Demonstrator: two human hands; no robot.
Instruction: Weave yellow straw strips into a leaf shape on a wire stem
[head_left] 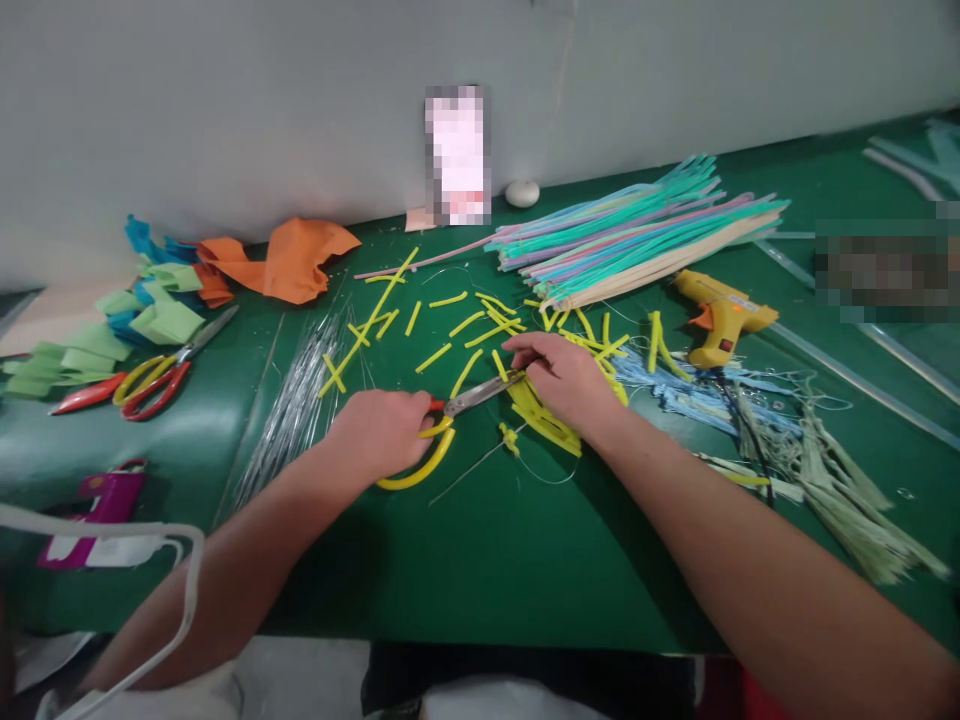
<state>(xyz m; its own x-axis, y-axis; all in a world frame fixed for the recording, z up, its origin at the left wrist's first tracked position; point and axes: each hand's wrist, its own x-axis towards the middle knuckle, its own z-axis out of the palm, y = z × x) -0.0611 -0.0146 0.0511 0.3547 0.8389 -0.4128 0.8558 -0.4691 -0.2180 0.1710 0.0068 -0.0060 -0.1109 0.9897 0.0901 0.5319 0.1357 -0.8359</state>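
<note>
My left hand (382, 430) is closed round the yellow handles of a pair of scissors (442, 425), whose metal blades point right towards my right hand. My right hand (566, 380) pinches a bunch of yellow straw pieces (544, 418) and presses it on the green table (480, 560). The blade tips meet the bunch at my right fingers. Cut yellow straw bits (450, 330) lie scattered just beyond both hands. A thin wire with a small yellow piece (510, 438) lies right in front of the hands.
A bundle of long pastel straws (637, 235) lies at the back right, a yellow glue gun (720, 315) beside it. Blue and pale green fringed strips (810, 440) spread to the right. Thin silver wires (300, 400), red-and-yellow scissors (161, 375), green paper folds (150, 320) and orange cloth (289, 260) sit left.
</note>
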